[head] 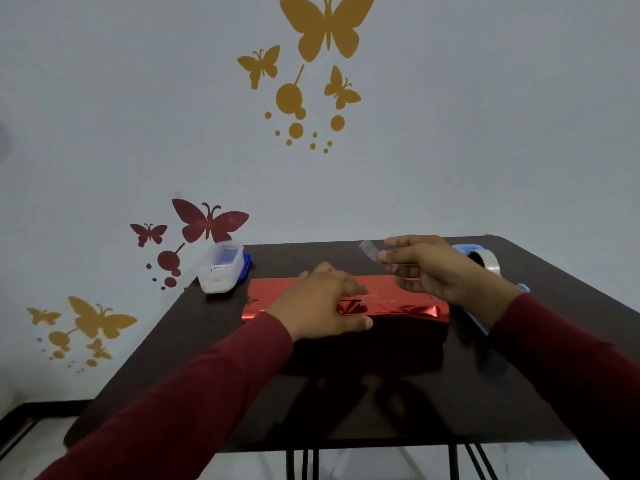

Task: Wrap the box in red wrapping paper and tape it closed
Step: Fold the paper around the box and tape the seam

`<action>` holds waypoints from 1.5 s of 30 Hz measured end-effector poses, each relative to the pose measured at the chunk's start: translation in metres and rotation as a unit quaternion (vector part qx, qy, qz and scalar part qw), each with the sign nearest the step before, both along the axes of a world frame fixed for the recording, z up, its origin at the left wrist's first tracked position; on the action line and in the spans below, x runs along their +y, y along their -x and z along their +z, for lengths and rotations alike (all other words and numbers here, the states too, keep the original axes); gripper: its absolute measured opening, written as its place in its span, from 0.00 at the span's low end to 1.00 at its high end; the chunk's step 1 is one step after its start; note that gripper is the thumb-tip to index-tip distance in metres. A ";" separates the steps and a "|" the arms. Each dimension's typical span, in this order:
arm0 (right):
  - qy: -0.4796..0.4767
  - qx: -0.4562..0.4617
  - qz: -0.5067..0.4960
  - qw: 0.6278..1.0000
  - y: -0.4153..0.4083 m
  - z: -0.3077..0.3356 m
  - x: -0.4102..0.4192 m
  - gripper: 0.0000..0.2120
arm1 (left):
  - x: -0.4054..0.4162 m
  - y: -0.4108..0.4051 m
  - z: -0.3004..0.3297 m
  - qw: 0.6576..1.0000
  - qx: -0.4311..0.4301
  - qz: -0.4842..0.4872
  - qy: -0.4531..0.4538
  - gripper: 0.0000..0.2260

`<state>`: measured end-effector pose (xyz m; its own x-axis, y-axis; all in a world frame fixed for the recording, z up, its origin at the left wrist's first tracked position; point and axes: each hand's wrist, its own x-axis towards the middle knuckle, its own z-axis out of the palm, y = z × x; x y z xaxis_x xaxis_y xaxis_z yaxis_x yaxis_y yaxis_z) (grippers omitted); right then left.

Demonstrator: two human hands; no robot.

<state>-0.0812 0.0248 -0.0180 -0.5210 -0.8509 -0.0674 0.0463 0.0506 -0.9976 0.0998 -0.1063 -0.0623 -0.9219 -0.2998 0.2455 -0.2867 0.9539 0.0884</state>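
1. the box (346, 306), wrapped in shiny red wrapping paper (273, 289), lies in the middle of the frame on a dark table (207, 358).
2. the left hand (322, 303) lies flat on top of the box, fingers spread and pressing the paper down.
3. the right hand (429, 268), right of centre and raised just above the box, pinches a strip of clear tape (372, 251) between thumb and fingertips.
4. a tape roll (485, 261) sits at the table's far right edge, behind the right hand.
5. a clear plastic container (221, 268) stands at the table's far left corner.
6. butterfly stickers (325, 29) dot the wall in the upper frame.
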 end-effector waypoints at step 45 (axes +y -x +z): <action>-0.286 0.235 0.173 0.913 -0.041 0.001 -0.107 0.10 | -0.034 -0.083 -0.056 0.967 0.204 0.137 -0.059 0.28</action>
<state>-0.0397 -0.0824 -0.0174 -0.3128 -0.8661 -0.3899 -0.4973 0.4991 -0.7096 0.1830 -0.1403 -0.1185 -0.6369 -0.5680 0.5213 -0.4462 0.8230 0.3516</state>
